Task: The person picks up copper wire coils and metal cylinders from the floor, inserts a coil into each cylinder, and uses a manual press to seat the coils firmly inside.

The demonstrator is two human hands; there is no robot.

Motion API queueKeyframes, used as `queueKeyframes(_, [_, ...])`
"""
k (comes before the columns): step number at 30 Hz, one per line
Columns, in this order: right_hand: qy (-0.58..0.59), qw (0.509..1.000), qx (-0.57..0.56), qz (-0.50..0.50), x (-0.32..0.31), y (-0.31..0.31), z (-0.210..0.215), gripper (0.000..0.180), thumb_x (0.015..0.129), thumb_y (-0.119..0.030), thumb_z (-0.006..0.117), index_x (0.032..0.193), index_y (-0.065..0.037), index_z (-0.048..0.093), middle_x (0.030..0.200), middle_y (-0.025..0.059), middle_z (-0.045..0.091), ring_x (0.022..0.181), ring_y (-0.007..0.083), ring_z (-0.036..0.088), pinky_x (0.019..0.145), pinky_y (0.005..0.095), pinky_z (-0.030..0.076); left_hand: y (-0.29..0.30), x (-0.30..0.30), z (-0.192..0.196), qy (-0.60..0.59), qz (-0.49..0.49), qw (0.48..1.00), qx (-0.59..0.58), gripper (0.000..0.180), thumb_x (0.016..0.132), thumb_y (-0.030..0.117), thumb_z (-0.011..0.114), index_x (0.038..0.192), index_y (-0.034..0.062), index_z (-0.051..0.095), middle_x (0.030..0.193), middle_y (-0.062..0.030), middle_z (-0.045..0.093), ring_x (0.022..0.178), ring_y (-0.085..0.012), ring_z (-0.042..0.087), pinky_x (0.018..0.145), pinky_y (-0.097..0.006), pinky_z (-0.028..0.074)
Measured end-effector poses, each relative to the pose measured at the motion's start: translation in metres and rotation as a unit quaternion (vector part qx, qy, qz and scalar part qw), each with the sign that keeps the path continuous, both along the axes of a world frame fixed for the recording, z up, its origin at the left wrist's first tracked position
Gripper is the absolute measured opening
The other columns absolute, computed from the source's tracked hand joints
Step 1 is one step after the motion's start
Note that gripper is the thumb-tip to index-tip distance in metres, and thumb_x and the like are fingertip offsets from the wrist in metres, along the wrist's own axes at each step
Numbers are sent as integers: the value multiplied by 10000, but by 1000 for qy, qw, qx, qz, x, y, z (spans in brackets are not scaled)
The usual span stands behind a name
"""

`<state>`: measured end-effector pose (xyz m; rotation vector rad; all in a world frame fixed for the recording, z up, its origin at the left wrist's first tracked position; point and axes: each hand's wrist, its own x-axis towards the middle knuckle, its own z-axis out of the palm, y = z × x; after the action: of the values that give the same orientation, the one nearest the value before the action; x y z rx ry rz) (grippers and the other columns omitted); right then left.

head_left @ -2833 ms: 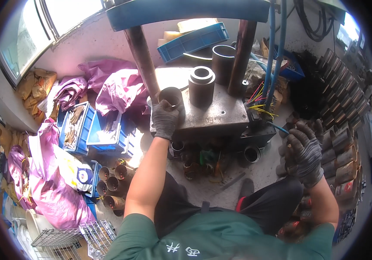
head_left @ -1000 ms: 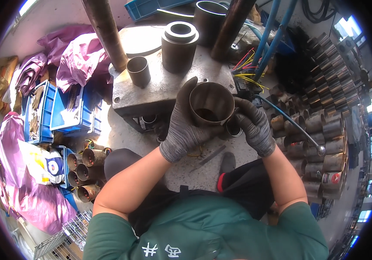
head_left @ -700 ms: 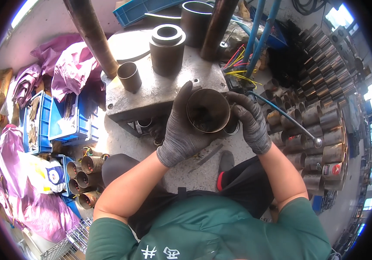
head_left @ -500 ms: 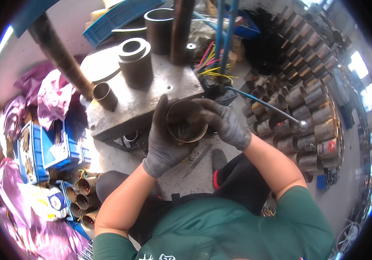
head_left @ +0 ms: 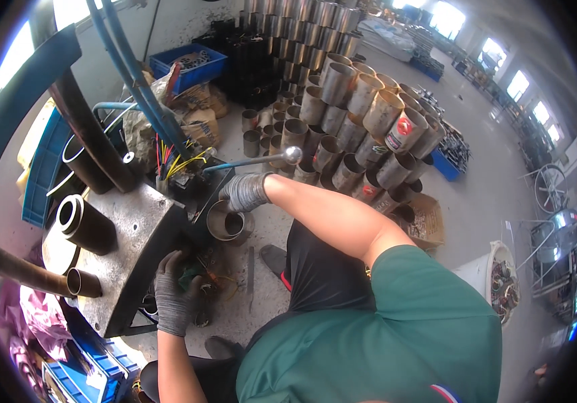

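Note:
My right hand [head_left: 247,193], in a grey knit glove, grips the rim of a short metal cylinder [head_left: 220,221]. The cylinder hangs beside the bench's right side, its open end turned up toward me; a dark round patch shows inside it. My left hand [head_left: 173,295], gloved alike, is empty, with thumb and fingers apart, near the front edge of the steel bench [head_left: 127,232]. On that bench stand a thick stepped metal cylinder [head_left: 87,225] and a small tube [head_left: 85,282].
A blue lever with a ball end [head_left: 292,156] juts out above my right hand. Stacked metal cylinders [head_left: 362,121] stand beyond it, with a cardboard box [head_left: 429,218] nearby. A white bucket of scraps [head_left: 502,285] is at right. Blue crates [head_left: 83,376] sit lower left.
The view has swung right. My left hand has let go of the metal cylinder and come away from it. My right hand alone has carried the cylinder to the right of the bench.

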<state>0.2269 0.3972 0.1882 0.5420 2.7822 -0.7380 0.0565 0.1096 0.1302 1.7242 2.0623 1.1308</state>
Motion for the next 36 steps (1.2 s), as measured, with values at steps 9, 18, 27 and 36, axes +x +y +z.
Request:
queueKeyframes(9, [159,921,118,-336,134,83,-11,386,911,-290,670,1213,-51,696,1058,208,754,979,340,722,858,407,558,-4,-12,-15,19,-31,992,-117,567,780,95,795,1316,43,616,1253,-192,650,1182,-367,633,1029,-440,516])
queueKeyframes(18, [312,628,-310,-642,311,-36,-125,299,895,-151,669,1177,-56,704,905,56,686,695,153,651,580,332,550,-11,-8,-31,-10,-49,982,-183,509,831,64,766,1319,36,627,1220,-195,671,1158,-356,656,1009,-422,530])
queueKeyframes(27, [311,569,-232,-725,552,-63,-137,135,886,-208,671,905,-76,696,645,62,636,411,159,510,386,310,398,-24,-21,-62,-24,-66,972,-225,517,843,66,756,1338,32,613,1240,-200,662,1149,-362,665,989,-421,546])
queueKeyframes(36, [399,313,-246,-826,597,-21,-163,157,902,-171,631,775,-88,590,558,28,512,352,124,370,330,308,319,-25,-25,-70,-76,-42,970,-228,517,846,43,749,1343,30,607,1244,-194,655,1146,-360,665,994,-415,540])
